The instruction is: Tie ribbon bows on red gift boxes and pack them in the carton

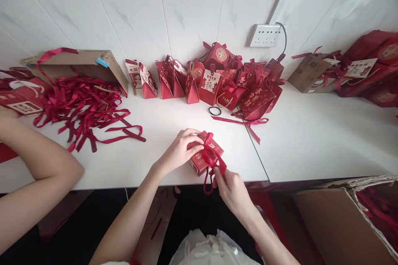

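Note:
A small red gift box with pale printing lies at the white table's front edge, a red ribbon tied round it in a bow. My left hand reaches in from the left and pinches the ribbon at the bow's upper loop. From the lower right my right hand has thumb and finger closed on the ribbon's lower part. A dark red cord loop hangs from the box over the table edge. The fingertips of my right hand are partly hidden.
Loose red ribbons spill from a cardboard box at left, beside another person's arm. Red gift boxes line the wall. A black band lies before them; an open carton stands lower right.

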Demonstrator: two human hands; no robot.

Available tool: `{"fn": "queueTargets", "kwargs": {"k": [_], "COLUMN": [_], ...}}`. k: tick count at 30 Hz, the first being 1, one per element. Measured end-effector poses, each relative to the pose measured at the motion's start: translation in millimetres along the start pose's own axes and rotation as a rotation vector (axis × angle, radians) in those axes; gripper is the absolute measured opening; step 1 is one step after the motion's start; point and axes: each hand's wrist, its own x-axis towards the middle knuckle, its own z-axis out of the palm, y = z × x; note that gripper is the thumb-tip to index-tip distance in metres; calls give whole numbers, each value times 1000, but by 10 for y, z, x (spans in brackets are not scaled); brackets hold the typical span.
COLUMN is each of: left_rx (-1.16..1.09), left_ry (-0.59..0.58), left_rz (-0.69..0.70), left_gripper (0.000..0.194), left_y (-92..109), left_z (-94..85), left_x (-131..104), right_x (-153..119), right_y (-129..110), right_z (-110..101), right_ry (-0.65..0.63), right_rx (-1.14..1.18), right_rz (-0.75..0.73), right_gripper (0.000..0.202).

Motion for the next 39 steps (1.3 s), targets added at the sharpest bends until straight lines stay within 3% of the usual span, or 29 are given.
{"fn": "queueTargets", "kwargs": {"k": [3,6,8,12,15,17,19,21,23,26,28,31,33,36,39], "left_rx": [6,13,14,-13,-45,-59,-51,-14,13,-15,-45,-65,-68,-68,-59], "left_ry": [-15,-14,-4,11,18,28,36,41,45,60,56,21,-3,-30,-73], "left_rz": [-9,-16,-16,-52,-84,-83,-73,-57,-35,-7,-5,-11,3,23,-3], "left_gripper": [17,15,13,13,16,17,15,12,10,9,10,12,13,14,17], "left_y": [9,26,51,126,178,202,213,209,187,137,107,83,79,72,59], "left_z": [-6,-4,-2,2,10,19,34,56,86,129,140,128,112,89,59], "left_x": [1,3,6,4,-12,-25,-37,-45,-51,-54,-52,-43,-35,-18,13], "right_x": [-71,-149,-170,-114,-69,-72,-88,-95,-83,-33,7,59,90,138,191], "right_y": [-41,-117,-174,-246,-243,-199,-110,9,112,168,166,210,298,459,522], "right_z": [-90,-78,43,513,703,588,300,-46,-316,-427,-350,-229,-235,-369,-546], "right_ry": [42,12,-111,-461,-548,-671,-853,-933,-808,-411,-147,143,301,371,287], "right_rx": [-224,-161,94,815,992,900,680,459,362,194,85,-19,-147,-346,-370], "right_rz": [-68,-71,-6,237,282,262,211,201,282,262,134,-166,-426,-743,-836], "right_gripper": [36,38,43,56,60,58,50,45,51,48,37,18,26,46,45]}}
